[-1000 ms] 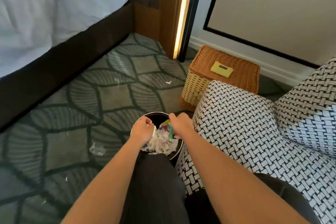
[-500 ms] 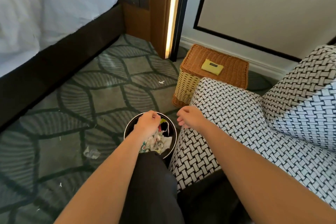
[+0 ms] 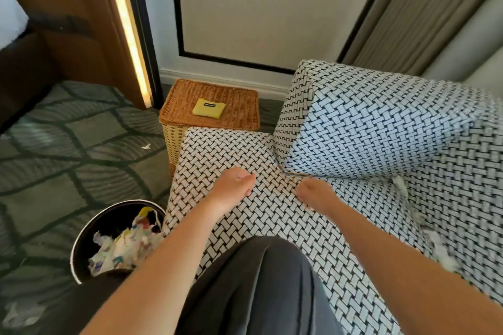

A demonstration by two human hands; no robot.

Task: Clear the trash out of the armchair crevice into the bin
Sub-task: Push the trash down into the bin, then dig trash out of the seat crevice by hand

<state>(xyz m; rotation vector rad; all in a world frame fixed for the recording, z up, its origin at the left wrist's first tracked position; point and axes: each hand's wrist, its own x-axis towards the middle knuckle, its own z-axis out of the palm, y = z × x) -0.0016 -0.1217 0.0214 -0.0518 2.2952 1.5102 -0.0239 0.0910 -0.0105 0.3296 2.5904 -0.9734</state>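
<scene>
- Armchair (image 3: 272, 215): black and white weave, across the middle and right of the frame.
- Carpet (image 3: 81, 149): green with dark leaf lines, on the left side.
- Dark trousers (image 3: 258, 288): at the bottom middle, over the front of the seat.
- Bin (image 3: 114, 223): round and black, at the lower left, on the carpet just beside the armchair.
- Trash in the bin (image 3: 122, 250): crumpled paper and bright wrappers, heaped on the side near the chair.
- Basket (image 3: 234, 95): brown and woven, above the middle, behind the seat by the wall.
- Left hand (image 3: 234, 190): in the middle, over the seat, fingers loosely curled, holding nothing.
- Right hand (image 3: 317, 196): just right of the middle, fingers loosely bent with tips down at the seat, nothing in it, close to the crack under the side cushion.
- White paper bits (image 3: 400, 185): stuck in the crack of the armchair at the middle right, more lower down (image 3: 441, 250), blurry.
- Yellow pouch (image 3: 207, 108): flat on top of the basket.
- Tiny white scrap (image 3: 146, 146): on the carpet, left of the basket.
</scene>
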